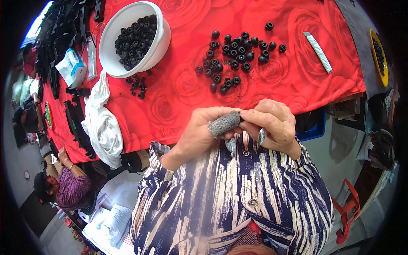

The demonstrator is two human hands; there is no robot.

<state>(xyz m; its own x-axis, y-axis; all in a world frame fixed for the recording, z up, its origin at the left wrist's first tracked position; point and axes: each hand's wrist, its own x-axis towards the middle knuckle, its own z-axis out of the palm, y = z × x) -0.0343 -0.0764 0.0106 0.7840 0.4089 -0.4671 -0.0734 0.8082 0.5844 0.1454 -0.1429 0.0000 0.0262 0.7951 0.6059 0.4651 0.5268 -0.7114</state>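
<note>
My left hand (199, 129) and my right hand (272, 123) meet in front of my chest, just off the near edge of the red cloth. A grey, rough-textured sleeve (224, 123) wraps a digit of my left hand. Both hands' fingertips are closed together at the sleeve's right end, where a small dark bit shows; what they pinch there is mostly hidden. From under my right fingers a thin, pointed silvery blade (261, 138) sticks out downward. Beyond my hands, several round black parts with holes (233, 51) lie loose on the cloth.
A white bowl (163, 46) of black parts stands at the far left, with smaller black pieces (138, 85) beside it. A white rag (102, 127) lies nearer. A pale utility knife (318, 52) rests at right, a yellow tray (374, 38) beyond. Another person (74, 189) sits at left.
</note>
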